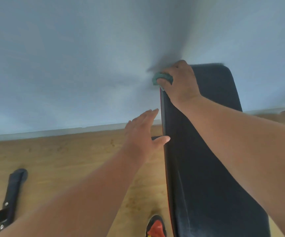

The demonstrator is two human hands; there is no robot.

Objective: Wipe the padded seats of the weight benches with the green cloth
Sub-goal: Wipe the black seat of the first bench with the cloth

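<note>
A long black padded bench seat [205,168] runs from the bottom right up toward the wall. My right hand [181,82] is closed on the bunched green cloth [160,78] and presses it against the seat's far left corner. My left hand [143,134] hovers open beside the seat's left edge, fingers spread, with the thumb just touching the edge. It holds nothing.
A pale blue wall [69,65] stands right behind the bench, above a wooden floor [61,159]. A black bracket of another bench [11,197] lies at the lower left. A red and black shoe [156,227] shows at the bottom next to the seat.
</note>
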